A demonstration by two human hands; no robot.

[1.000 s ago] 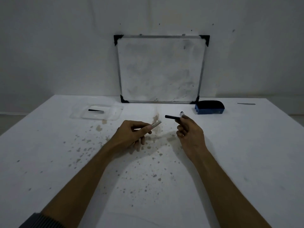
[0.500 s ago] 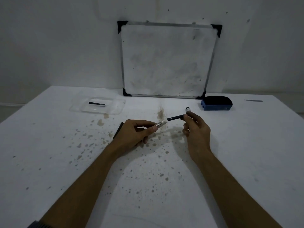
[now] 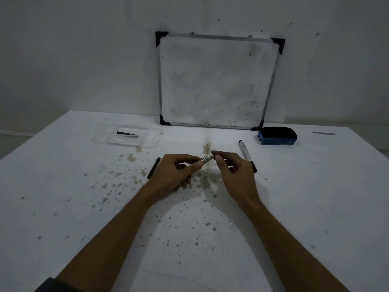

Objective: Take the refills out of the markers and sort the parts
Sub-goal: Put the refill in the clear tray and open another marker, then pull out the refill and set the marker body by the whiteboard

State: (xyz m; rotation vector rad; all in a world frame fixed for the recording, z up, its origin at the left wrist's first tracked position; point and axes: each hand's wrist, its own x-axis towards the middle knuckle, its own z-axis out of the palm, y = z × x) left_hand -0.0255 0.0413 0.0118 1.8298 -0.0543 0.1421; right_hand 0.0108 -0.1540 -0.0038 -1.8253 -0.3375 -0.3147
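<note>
My left hand [image 3: 174, 171] grips a white marker barrel [image 3: 207, 159] with printed lettering, held just above the table and pointing right. My right hand [image 3: 233, 171] pinches the barrel's right end with thumb and forefinger. A whole white marker with black ends [image 3: 244, 150] lies on the table just behind my right hand. Left of my left hand lies a thin black stick [image 3: 153, 168]. At the back left, a clear plastic tray [image 3: 151, 140] holds one black tapered piece [image 3: 127, 133].
A small whiteboard [image 3: 216, 81] leans on the wall at the table's back edge. A blue and black eraser [image 3: 276, 135] sits at its right corner, with a thin grey strip [image 3: 323, 133] further right. The white table [image 3: 63, 207] is speckled with stains.
My right hand held a black stick apart from the barrel; it has now moved left and its fingers meet the barrel's end. The black stick no longer shows. The view has shifted.
</note>
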